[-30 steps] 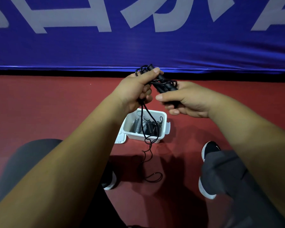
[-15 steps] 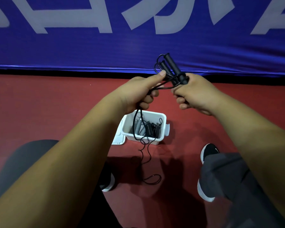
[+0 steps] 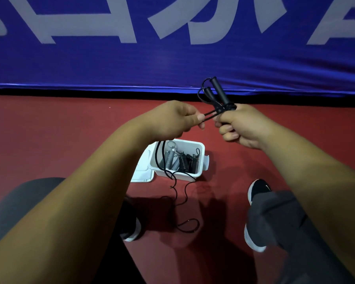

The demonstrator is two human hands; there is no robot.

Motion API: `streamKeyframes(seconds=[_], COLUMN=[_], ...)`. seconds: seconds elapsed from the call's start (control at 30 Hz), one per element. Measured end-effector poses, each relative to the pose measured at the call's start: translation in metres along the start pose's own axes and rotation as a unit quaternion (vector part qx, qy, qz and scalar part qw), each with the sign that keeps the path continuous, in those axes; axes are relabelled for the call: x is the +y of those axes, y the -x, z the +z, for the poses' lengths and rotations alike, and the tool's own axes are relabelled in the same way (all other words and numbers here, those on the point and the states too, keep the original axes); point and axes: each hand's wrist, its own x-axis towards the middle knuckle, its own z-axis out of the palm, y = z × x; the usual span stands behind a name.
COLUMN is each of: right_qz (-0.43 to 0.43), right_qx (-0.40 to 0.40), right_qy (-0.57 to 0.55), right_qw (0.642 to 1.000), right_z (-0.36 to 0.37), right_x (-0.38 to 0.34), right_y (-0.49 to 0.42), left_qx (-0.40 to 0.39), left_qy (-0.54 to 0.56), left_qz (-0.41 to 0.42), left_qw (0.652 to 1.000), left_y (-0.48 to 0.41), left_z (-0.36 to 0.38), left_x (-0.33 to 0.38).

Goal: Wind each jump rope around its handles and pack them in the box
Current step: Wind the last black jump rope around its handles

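On the red floor (image 3: 49,130), a white box (image 3: 201,158) holds wound jump ropes (image 3: 182,162). Above it our right hand (image 3: 240,126) grips two black handles (image 3: 219,93) together. Our left hand (image 3: 172,117) pinches their cord (image 3: 208,116), its slack hanging past the box to the floor.

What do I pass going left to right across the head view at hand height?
Left hand, pinching the rope → taut rope → right hand, gripping the handles.
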Motion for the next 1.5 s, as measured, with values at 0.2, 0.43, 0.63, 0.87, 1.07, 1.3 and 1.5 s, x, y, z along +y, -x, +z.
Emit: streamKeyframes(seconds=[0.2,0.43,0.63,0.87,1.07,1.3,1.5], right_qz=[0.032,0.038,0.047,0.091,0.141,0.182,0.216], right_qx=[-0.149,-0.044,-0.042,-0.134,-0.252,-0.367,-0.430], right_qy=[-0.047,-0.062,-0.073,-0.034,-0.051,0.020,0.090], right_qw=[0.987,0.996,0.995,0.986,0.956,0.912,0.872], right_z=[0.000,0.005,0.007,-0.001,-0.003,0.003,0.007], right_x=[-0.010,-0.012,-0.011,-0.023,-0.026,-0.018,-0.006], right_y=[0.020,0.020,0.021,0.031,0.040,0.050,0.049], left_qx=[-0.022,-0.155,-0.213,-0.139,-0.031,-0.020,-0.080], left_qy=[-0.006,0.079,0.051,0.034,0.102,0.313,0.332], left_qz=[-0.019,0.027,-0.003,-0.094,-0.097,0.000,0.037], left_qw=[1.000,0.984,0.976,0.985,0.990,0.950,0.939], left_y=[0.002,0.013,0.012,0.006,-0.001,-0.003,-0.003], left_z=[0.009,0.006,-0.003,0.016,0.027,0.009,0.000], left_x=[-0.018,-0.014,-0.017,-0.024,-0.034,-0.031,-0.020])
